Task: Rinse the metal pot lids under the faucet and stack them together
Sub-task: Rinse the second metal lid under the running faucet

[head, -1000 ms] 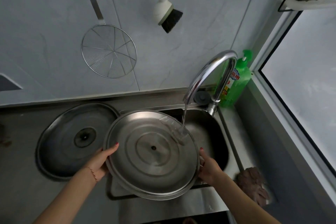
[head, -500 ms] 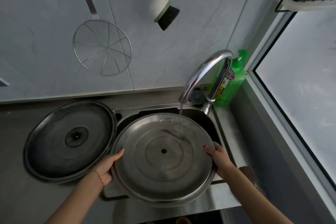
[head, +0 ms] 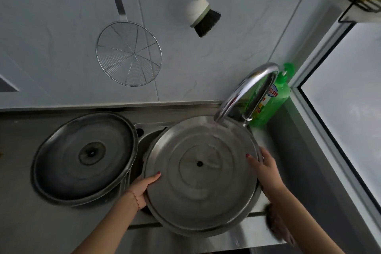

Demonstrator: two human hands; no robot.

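Currently both hands' fingers clamp the wet lid at opposite rims: left hand, right hand. Wet steel could slip from the fingers and clang into the sink.

The held lid hides most of the sink.

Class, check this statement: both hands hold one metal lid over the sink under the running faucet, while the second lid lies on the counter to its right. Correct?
Not quite. The head view shows the second lid on the counter to the left of the held lid, not its right. The rest stands: left hand and right hand grip its rim under the faucet.
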